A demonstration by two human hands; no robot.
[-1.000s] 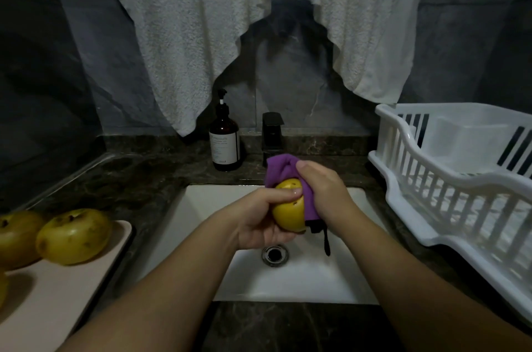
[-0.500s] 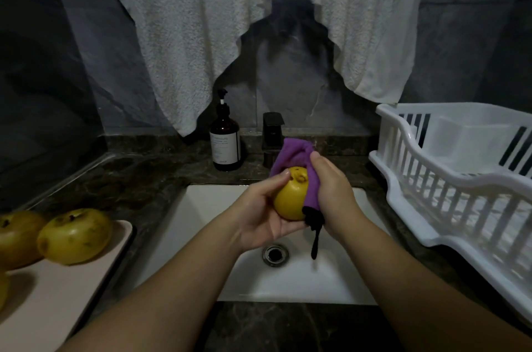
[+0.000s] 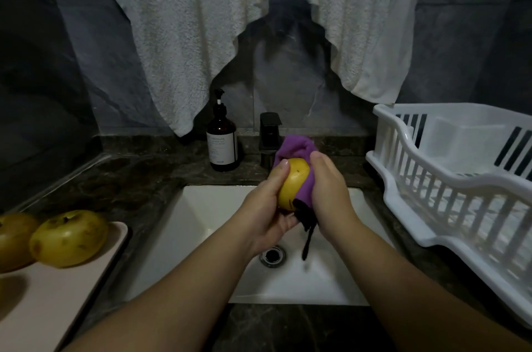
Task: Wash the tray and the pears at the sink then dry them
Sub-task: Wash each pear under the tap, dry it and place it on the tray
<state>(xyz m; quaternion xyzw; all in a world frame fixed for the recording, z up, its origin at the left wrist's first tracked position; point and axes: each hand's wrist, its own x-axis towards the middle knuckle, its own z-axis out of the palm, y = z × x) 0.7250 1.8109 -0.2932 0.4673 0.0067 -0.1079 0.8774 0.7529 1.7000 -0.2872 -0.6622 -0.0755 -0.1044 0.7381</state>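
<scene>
Pear [image 3: 293, 186] sits above the sink [image 3: 201, 225]; our left hand [image 3: 266, 212] grips it, our right hand [image 3: 328, 193] clutches the purple cloth [image 3: 296, 147] against it.

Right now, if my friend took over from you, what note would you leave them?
Left hand grips a pear above the sink.
Right hand holds a purple cloth wrapped against that pear, wiping it.
Two more pears sit on the tray, left of the sink; a third shape at the frame's edge is too cut off to tell.
The rack on the right shows nothing in it.
Done: this pear is partly wiped. I cannot tell whether the others or the tray have been washed.
Left: finish this pear, then see to the other pears and the tray.
</scene>
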